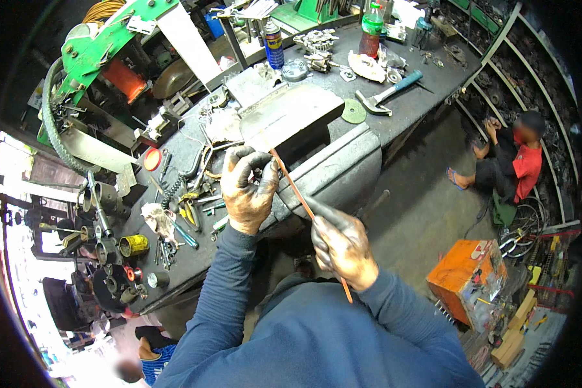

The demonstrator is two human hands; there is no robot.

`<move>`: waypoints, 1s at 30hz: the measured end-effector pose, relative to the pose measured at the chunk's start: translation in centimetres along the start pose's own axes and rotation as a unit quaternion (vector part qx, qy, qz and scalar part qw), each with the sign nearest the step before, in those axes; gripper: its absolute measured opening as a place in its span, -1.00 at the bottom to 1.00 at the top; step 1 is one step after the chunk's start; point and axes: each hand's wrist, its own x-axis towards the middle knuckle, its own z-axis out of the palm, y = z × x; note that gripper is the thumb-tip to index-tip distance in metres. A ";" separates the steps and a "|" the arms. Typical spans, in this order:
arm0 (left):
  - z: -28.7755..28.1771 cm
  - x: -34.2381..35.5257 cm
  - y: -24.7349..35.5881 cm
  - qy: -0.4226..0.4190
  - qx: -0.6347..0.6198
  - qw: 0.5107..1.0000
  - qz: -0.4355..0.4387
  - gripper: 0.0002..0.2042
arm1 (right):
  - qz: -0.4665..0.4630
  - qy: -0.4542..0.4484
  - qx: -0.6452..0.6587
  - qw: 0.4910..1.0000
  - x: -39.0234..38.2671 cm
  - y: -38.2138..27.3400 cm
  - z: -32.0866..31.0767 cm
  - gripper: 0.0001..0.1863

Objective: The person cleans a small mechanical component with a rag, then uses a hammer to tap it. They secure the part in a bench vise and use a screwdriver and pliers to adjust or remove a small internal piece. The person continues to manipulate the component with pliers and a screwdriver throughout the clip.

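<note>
A thin copper-coloured rod (295, 186) runs slantwise across the front of my body. My right hand (344, 244) is wrapped round its lower part, and the lower tip sticks out below the fist. Close to the rod's upper end, my left hand (247, 187) is closed in a pinch, its fingertips blackened. What those fingers hold is too small and dark to make out. Just beyond both hands is a big grey vise (343, 169) at the bench edge, with a wide pale metal piece (291, 115) behind its front jaw.
On the dark bench (394, 119) lie a hammer (389, 94), a green disc (354, 111), a spray can (273, 45), a bottle (371, 32) and pliers (191, 210). An orange box (465, 275) stands right. One person (527, 161) crouches by the shelves; another (158, 359) is lower left.
</note>
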 end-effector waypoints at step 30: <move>-0.2 -0.2 -0.7 0.011 -0.020 1.000 -0.004 -0.85 | -0.010 0.017 0.002 1.000 0.3 -0.8 1.1 -0.52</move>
